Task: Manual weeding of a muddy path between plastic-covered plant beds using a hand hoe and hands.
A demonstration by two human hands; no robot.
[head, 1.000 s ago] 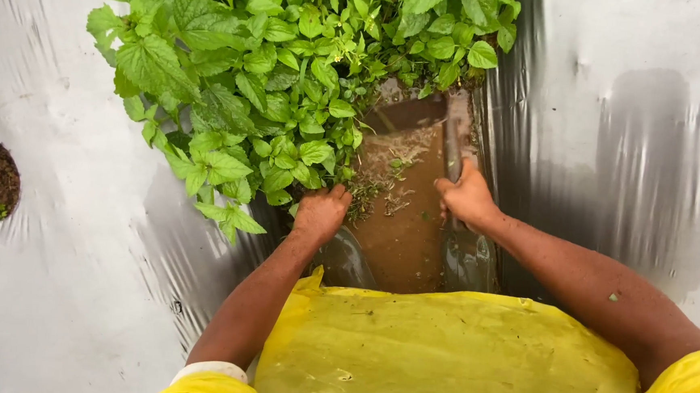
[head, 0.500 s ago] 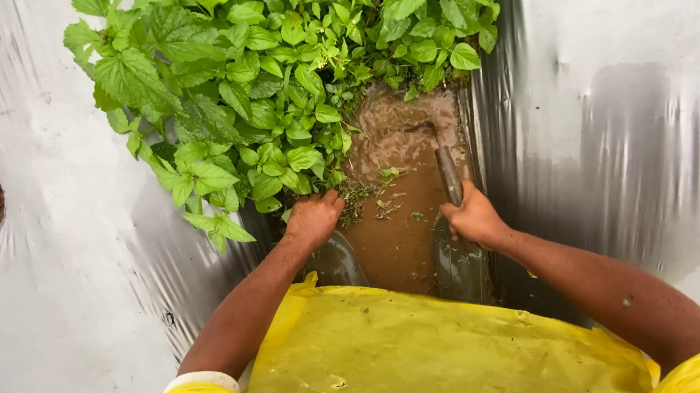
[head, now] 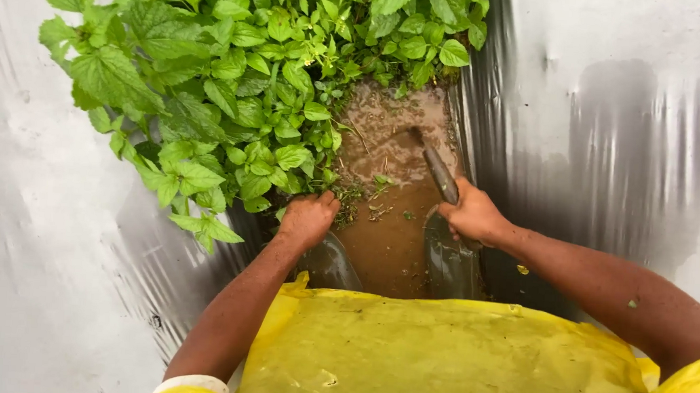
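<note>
Now the right hand (head: 472, 216) is closed around a muddy hand tool (head: 439, 172) at about 2 o'clock, blade in wet soil (head: 388, 239); the left hand (head: 308, 218) clenches weeds (head: 354, 195) at 10 o'clock. Better to cut shallow, close to roots

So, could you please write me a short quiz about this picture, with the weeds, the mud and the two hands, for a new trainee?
1. True or false: the right hand grips a hand tool whose tip is in the muddy furrow.
2. What does the left hand touch?
A. the leafy green weeds
B. the tool
C. the yellow apron
3. Fill in: on both sides of the furrow lies silvery plastic ____.

Key: 1 true; 2 A; 3 sheeting.
</note>
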